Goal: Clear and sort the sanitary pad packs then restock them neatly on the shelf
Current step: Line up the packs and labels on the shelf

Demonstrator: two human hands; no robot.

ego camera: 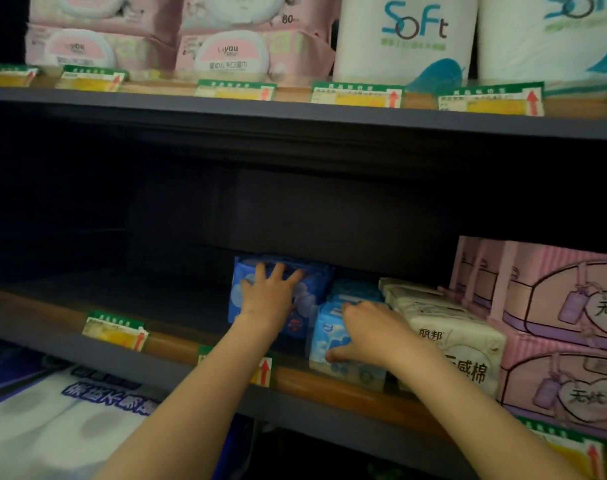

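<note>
Left hand [269, 296] presses flat, fingers spread, on the dark blue pack [309, 289] deep on the shelf [205, 344]; right hand [371, 336] grips the light blue pack [326, 336] at its front edge beside cream packs [451, 327].

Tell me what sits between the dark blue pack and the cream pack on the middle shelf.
Head view: light blue packs, held by the right hand, fill the stretch between the dark blue pack and the cream pack.

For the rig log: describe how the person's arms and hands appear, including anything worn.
Two bare forearms enter from below; no sleeves, gloves, watch or rings show. The left hand and right hand are both uncovered. The dim, blurred view hides fine detail like nails.
</note>
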